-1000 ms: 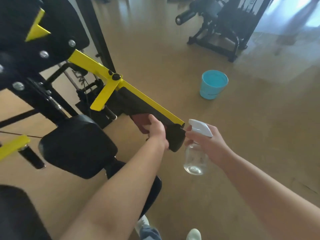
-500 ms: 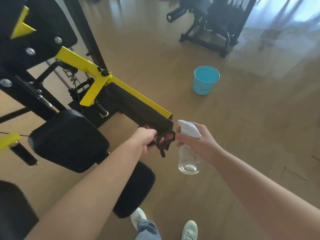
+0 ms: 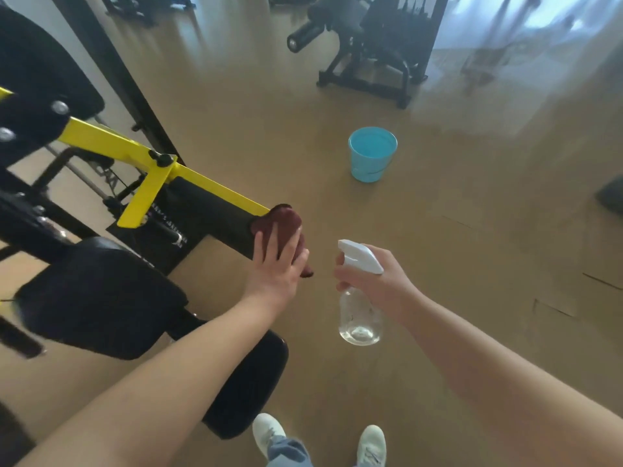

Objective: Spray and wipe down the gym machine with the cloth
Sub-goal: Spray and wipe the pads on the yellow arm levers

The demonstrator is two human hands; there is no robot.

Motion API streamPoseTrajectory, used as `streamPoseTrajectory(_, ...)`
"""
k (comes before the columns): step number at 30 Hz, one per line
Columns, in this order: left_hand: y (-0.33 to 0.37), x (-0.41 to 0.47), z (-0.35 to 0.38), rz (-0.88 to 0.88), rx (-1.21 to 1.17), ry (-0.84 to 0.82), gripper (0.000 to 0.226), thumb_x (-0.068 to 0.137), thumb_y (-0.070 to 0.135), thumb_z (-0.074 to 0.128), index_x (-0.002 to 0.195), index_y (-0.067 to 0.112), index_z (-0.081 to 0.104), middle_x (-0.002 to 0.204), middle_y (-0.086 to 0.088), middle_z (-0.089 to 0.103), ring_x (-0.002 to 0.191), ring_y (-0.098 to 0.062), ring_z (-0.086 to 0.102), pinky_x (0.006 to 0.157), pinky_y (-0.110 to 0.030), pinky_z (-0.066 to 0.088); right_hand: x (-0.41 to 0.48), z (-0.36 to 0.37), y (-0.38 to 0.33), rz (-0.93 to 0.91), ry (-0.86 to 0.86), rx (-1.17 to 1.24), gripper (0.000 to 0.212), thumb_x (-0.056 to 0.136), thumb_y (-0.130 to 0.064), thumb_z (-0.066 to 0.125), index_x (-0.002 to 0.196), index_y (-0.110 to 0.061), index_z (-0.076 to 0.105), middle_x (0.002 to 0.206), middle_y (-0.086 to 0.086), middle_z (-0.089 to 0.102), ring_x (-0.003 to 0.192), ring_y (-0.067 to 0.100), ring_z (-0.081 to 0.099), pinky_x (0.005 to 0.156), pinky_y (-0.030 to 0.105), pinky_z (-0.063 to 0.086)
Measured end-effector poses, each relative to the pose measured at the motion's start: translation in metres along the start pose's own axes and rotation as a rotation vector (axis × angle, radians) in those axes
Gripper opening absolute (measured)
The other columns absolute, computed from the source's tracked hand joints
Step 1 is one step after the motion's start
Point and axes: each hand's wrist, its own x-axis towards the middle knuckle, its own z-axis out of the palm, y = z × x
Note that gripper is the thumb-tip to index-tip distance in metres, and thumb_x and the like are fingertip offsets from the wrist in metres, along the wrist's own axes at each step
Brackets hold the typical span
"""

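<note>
The gym machine has a yellow arm (image 3: 111, 143) that ends in a long black pad (image 3: 209, 214). A dark red cloth (image 3: 283, 219) is draped over the near end of that pad. My left hand (image 3: 278, 264) lies flat on the cloth with fingers spread, pressing it against the pad's end. To the right, my right hand (image 3: 377, 281) grips a clear spray bottle (image 3: 359, 315) with a white trigger head, held upright just apart from the cloth. A little liquid sits in the bottle's bottom.
A blue bucket (image 3: 372, 155) stands on the tan floor beyond the hands. Black seat pads (image 3: 101, 298) of the machine lie low at the left. Another black machine (image 3: 367, 45) stands at the back. My white shoes (image 3: 269, 433) show at the bottom.
My left hand went from gripping the cloth bunched under the pad's end to laying it flat over the end. The spray bottle stayed beside it.
</note>
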Motion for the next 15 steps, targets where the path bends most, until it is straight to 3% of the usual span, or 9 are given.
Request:
streamPoseTrajectory(1,0.004,0.002,-0.004,0.027,0.099,-0.016,0.059,0.108,0.028,0.037,0.164,0.022,0.017,0.167,-0.013,-0.028,0.151,-0.053,-0.021,0.111,-0.069,-0.027,-0.002,-0.003,0.003,0.011,0.010,0.011,0.023,0.082,-0.018,0.078,0.097,-0.004,0.067,0.078,0.004,0.067,0.070,0.021,0.070,0.072,0.042,0.053)
streamPoseTrajectory(3,0.010,0.006,-0.009,0.085,0.258,-0.045,0.058,0.107,0.024,0.039,0.162,0.012,0.023,0.171,-0.012,-0.008,0.151,-0.051,-0.021,0.100,-0.071,-0.037,-0.005,-0.005,0.007,0.016,0.019,0.019,0.023,0.082,-0.018,0.077,0.096,-0.004,0.066,0.078,0.004,0.067,0.070,0.021,0.068,0.072,0.041,0.053)
streamPoseTrajectory(6,0.021,0.017,-0.006,0.221,0.542,-0.174,0.061,0.104,0.025,0.048,0.160,0.010,0.030,0.169,-0.013,0.018,0.149,-0.053,-0.025,0.091,-0.080,-0.033,-0.006,-0.013,0.011,0.017,0.035,0.007,0.019,0.084,-0.015,0.076,0.096,-0.004,0.066,0.077,0.005,0.068,0.071,0.022,0.067,0.072,0.042,0.053)
streamPoseTrajectory(10,0.036,0.019,0.010,0.376,0.826,-0.302,0.068,0.103,0.030,0.053,0.162,0.012,0.025,0.171,-0.021,0.009,0.147,-0.061,-0.021,0.101,-0.080,-0.025,-0.009,-0.018,0.020,0.032,0.053,-0.007,0.014,0.087,-0.015,0.076,0.095,-0.007,0.067,0.076,0.004,0.069,0.071,0.020,0.067,0.073,0.040,0.054)
streamPoseTrajectory(15,0.032,0.021,0.004,0.374,0.765,-0.232,0.066,0.106,0.032,0.045,0.163,0.008,0.021,0.170,-0.019,0.012,0.149,-0.059,-0.019,0.105,-0.074,-0.029,-0.011,-0.016,0.026,0.057,0.046,-0.027,0.015,0.085,-0.016,0.076,0.093,-0.009,0.066,0.076,0.004,0.069,0.072,0.021,0.068,0.070,0.039,0.053)
